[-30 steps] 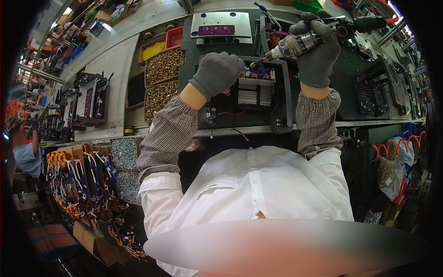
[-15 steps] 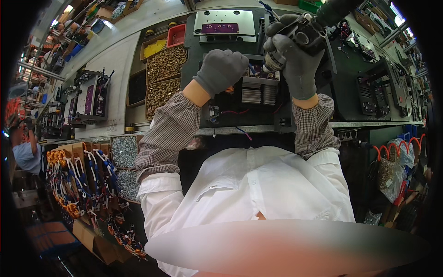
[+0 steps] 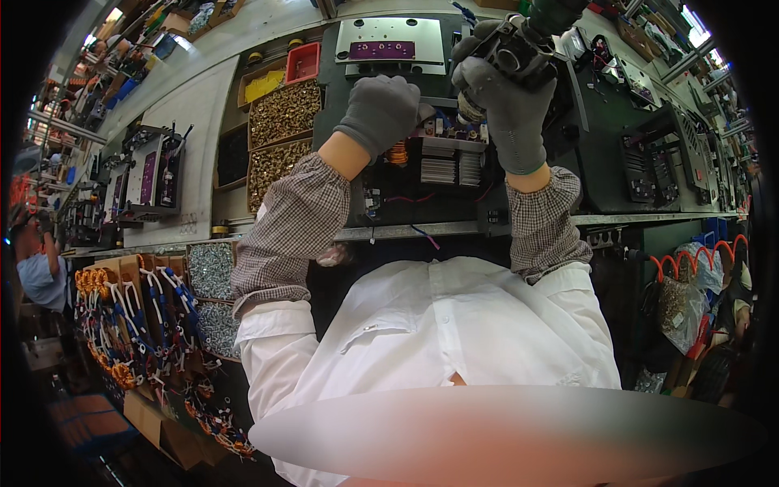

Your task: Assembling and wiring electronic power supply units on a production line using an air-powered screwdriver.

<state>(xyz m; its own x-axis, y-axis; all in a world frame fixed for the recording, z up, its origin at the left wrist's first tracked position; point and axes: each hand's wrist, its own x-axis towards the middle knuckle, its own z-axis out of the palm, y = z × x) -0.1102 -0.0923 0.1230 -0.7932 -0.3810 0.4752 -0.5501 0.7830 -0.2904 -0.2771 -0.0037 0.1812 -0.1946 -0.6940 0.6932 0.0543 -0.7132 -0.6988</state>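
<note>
Power screwdriver [image 3: 519, 45], dark and bulky, sits far right of centre over the black bench [image 3: 600, 138]. A second ago it lay nearly level, nose leftward; now it stands steeper, long axis running from upper right down to lower left, its ribbed nose aimed at the electronics assembly [image 3: 442, 158] beneath. That suggests it is being lined up for driving. Going left to right: trays of brass screws [image 3: 280, 114], then the gloved left hand [image 3: 381, 109], curled and pressing on the assembly, then the gloved right hand [image 3: 499, 105] wrapped tightly around the driver.
</note>
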